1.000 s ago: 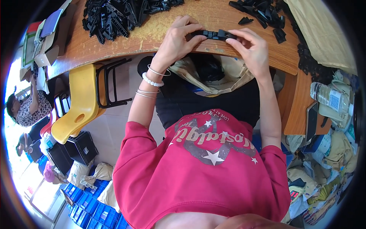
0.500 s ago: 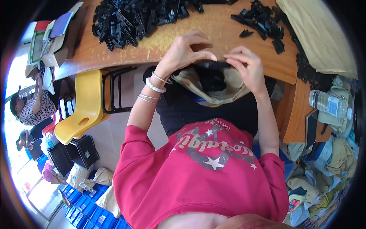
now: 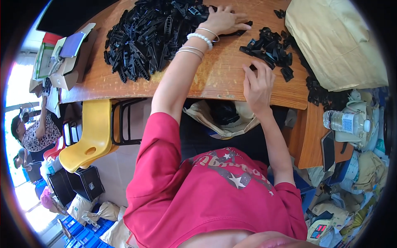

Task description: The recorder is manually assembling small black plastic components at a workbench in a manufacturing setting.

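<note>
Neither of our hands has closed on anything for certain: our left hand (image 3: 223, 20) lies stretched out, fingers flat and loosely together, on the near edge of the big pile of black plastic parts (image 3: 153, 37), touching a long black piece (image 3: 240, 29) — whether the fingertips pinch it we cannot tell. Our right hand (image 3: 258, 84) rests on the wooden table (image 3: 198, 78) with fingers spread, its tips just beside the small heap of black parts (image 3: 271, 49) but apart from it. Below the table edge an open beige bag (image 3: 211, 120) hangs between our arms, dark pieces inside. To do this pick well, we judge, we should draw one piece clear of the tangle with the left fingertips rather than rake several, and let the right hand slide up to single out one mating part — lifting each only once it comes free, so nothing skids toward the table edge.
</note>
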Motion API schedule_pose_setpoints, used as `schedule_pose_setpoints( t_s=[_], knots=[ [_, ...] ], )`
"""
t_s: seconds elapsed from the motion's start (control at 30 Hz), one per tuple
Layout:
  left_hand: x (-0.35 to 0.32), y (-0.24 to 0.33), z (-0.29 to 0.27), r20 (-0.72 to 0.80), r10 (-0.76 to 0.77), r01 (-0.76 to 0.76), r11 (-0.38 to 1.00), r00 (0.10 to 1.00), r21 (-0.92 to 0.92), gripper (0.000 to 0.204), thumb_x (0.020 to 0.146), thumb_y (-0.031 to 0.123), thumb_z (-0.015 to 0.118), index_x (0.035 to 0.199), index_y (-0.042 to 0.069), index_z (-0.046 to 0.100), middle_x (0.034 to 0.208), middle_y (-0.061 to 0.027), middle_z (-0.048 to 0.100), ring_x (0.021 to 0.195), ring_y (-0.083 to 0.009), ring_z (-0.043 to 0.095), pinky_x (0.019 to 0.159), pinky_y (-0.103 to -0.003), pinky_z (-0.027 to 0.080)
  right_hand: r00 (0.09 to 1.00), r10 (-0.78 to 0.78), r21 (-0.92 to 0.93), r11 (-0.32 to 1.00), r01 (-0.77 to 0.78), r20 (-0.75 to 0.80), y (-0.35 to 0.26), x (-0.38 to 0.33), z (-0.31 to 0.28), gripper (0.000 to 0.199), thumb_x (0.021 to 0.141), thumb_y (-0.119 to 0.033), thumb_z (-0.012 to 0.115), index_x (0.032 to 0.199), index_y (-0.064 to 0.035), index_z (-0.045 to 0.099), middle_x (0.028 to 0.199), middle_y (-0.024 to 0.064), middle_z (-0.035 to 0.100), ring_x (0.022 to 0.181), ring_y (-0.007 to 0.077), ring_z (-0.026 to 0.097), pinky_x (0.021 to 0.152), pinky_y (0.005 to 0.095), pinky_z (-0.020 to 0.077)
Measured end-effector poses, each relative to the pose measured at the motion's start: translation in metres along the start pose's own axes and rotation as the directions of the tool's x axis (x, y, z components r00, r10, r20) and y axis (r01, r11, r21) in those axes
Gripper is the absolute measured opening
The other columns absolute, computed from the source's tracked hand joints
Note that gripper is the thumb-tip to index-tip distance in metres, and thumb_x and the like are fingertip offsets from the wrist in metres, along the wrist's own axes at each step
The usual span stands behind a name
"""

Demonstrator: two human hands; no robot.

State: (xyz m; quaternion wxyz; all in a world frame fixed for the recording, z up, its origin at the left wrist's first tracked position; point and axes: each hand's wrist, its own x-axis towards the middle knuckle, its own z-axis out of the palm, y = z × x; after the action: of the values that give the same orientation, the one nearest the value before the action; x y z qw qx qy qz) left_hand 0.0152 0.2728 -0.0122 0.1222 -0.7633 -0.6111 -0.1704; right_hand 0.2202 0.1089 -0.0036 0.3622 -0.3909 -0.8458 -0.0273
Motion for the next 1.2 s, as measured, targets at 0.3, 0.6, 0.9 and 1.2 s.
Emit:
schedule_pose_setpoints(
  t_s=[0.3, 0.6, 0.9, 1.2],
  knots=[
    [-0.065, 0.035, -0.075, 0.137, 0.258, -0.257, 0.966, 0.956, -0.020, 0.037, 0.090, 0.036, 0.059, 0.114, 0.009, 0.066, 0.125, -0.0154, 0.054, 0.119, -0.0390, 0.044, 0.104, -0.051, 0.032, 0.993, 0.122, 0.186, 0.975, -0.120, 0.000, 0.018, 0.000, 0.005, 0.021, 0.080, -0.001, 0.065, 0.100, 0.0000, 0.065, 0.105, 0.0129, 0.057, 0.102, 0.0324, 0.054, 0.087, 0.0420, 0.0440],
    [-0.143, 0.059, -0.081, -0.195, 0.274, -0.288, 0.957, 0.942, -0.046, 0.031, 0.075, 0.011, 0.062, 0.105, 0.003, 0.060, 0.102, -0.0119, 0.056, 0.101, -0.0271, 0.053, 0.088, -0.038, 0.042, 0.996, 0.084, 0.230, 0.970, -0.081, -0.001, 0.024, -0.007, -0.006, 0.030, 0.079, 0.005, 0.060, 0.108, 0.0014, 0.064, 0.107, 0.0123, 0.059, 0.101, 0.0309, 0.055, 0.085, 0.0402, 0.0473],
    [-0.177, 0.094, -0.106, -0.107, 0.039, -0.071, 0.947, 0.994, -0.312, 0.020, 0.082, 0.013, 0.063, 0.099, 0.004, 0.056, 0.091, -0.0123, 0.050, 0.084, -0.0290, 0.055, 0.070, -0.039, 0.047, 0.990, 0.128, 0.190, 0.972, -0.136, 0.056, 0.030, 0.001, -0.028, 0.028, 0.079, 0.002, 0.067, 0.107, 0.0015, 0.064, 0.098, 0.0122, 0.057, 0.091, 0.0294, 0.058, 0.079, 0.0382, 0.0492],
    [-0.177, 0.082, -0.108, -0.003, 0.050, -0.045, 0.882, 0.999, -0.469, 0.027, 0.077, 0.005, 0.070, 0.103, 0.001, 0.063, 0.099, -0.0104, 0.060, 0.087, -0.0306, 0.060, 0.073, -0.036, 0.050, 0.945, 0.314, 0.345, 0.881, -0.324, 0.086, 0.031, -0.023, -0.034, 0.018, 0.080, 0.000, 0.071, 0.098, 0.0020, 0.068, 0.086, 0.0074, 0.062, 0.074, 0.0128, 0.060, 0.063, 0.0268, 0.0478]
  ],
)
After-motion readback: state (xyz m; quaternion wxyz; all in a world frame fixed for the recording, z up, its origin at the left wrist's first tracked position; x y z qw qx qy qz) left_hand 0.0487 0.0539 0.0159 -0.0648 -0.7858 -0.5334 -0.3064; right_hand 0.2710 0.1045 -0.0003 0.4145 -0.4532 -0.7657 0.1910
